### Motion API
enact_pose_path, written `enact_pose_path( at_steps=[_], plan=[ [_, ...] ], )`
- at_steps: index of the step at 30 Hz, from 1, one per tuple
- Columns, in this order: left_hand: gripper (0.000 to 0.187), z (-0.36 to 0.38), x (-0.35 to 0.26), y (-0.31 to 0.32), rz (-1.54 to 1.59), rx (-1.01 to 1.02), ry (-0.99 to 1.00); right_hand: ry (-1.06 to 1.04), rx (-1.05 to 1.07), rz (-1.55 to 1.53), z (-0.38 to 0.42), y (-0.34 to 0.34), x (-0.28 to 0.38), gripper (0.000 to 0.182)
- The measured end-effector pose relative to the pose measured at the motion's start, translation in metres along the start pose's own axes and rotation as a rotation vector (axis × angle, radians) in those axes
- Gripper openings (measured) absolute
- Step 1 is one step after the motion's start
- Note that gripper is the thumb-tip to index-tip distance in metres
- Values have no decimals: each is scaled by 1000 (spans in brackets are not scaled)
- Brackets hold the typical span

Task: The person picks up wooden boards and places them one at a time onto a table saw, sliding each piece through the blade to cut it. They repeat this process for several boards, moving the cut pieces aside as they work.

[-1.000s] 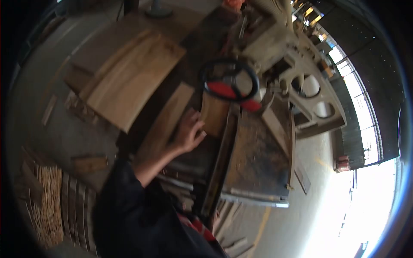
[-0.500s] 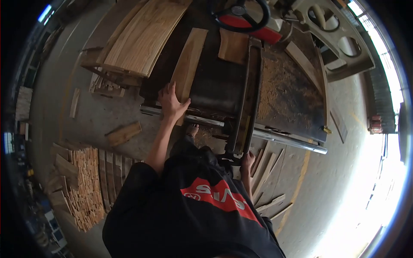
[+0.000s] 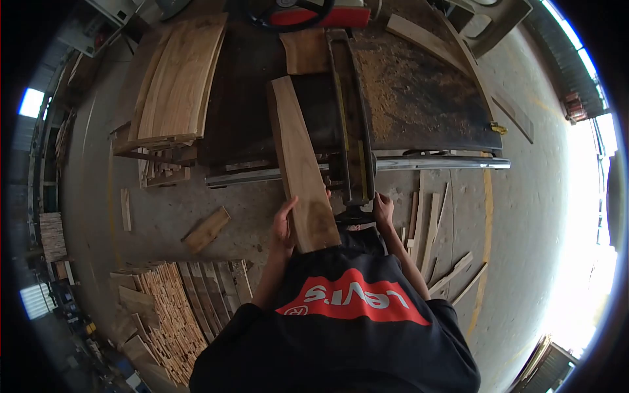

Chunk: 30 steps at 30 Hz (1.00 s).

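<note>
A long wooden board (image 3: 300,154) reaches from the dark saw table (image 3: 252,98) past its front edge to my shirt. My left hand (image 3: 284,224) holds the board near its close end, thumb along the left edge; fingertips show at the right edge, so the fingers pass underneath. To the right of the board runs the long metal rip fence (image 3: 354,124), lying across the table. My right hand (image 3: 383,208) is closed at the fence's front end, beside a black handle (image 3: 354,215); its fingers are partly hidden.
Wide planks (image 3: 177,85) are stacked at the table's left. A short board (image 3: 306,52) lies beside the fence, below a black handwheel (image 3: 285,13). Sawdust (image 3: 393,85) covers the right side. A metal rail (image 3: 445,163) runs along the front. Wood strips (image 3: 167,321) are piled on the floor.
The board has come toward my body and turned, its close end now past the table edge. My left hand has shifted from its top to around its edge. My right hand stays at the fence.
</note>
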<state>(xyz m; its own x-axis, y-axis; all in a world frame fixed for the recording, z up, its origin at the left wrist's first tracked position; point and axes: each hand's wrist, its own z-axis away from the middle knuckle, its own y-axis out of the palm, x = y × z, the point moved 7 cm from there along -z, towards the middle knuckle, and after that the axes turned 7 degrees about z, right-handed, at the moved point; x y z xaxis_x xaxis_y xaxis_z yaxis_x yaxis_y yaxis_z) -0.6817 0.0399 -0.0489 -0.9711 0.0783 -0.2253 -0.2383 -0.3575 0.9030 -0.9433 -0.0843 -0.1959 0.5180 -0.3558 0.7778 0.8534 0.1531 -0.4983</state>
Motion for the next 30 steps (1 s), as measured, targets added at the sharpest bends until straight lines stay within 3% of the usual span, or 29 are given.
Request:
enact_pose_path(
  at_steps=[3, 4, 7, 10, 13, 19, 23, 28, 30],
  plan=[
    [62, 18, 8, -45, -305, -308, -67, -51, 27, 106, -9, 4, -3, 45],
    [48, 24, 10, -56, -297, -409, -61, -43, 30, 87, -9, 6, -7, 44],
    [48, 30, 1, -93, -726, -672, 259, -31, 53, 76, -8, 6, -5, 44],
    [60, 31, -9, -6, -1233, -785, 518, -9, 58, 47, -5, 5, -3, 45],
    [71, 9, -25, 4, -1505, -781, 524, -9, 72, 82, -3, 4, 1, 45],
    [70, -9, -32, -24, -1265, -749, 545, 10, 61, 15, -11, 8, -14, 44],
    [71, -21, -55, -2, -1360, -782, 517, 60, 66, -23, -7, 5, -12, 44],
    [70, -57, -67, -20, -1344, -734, 545, 76, 7, -161, -4, 2, -13, 43],
    [69, -65, -75, -5, -1504, -717, 597, 71, 3, -203, -6, 2, -14, 43]
  ],
)
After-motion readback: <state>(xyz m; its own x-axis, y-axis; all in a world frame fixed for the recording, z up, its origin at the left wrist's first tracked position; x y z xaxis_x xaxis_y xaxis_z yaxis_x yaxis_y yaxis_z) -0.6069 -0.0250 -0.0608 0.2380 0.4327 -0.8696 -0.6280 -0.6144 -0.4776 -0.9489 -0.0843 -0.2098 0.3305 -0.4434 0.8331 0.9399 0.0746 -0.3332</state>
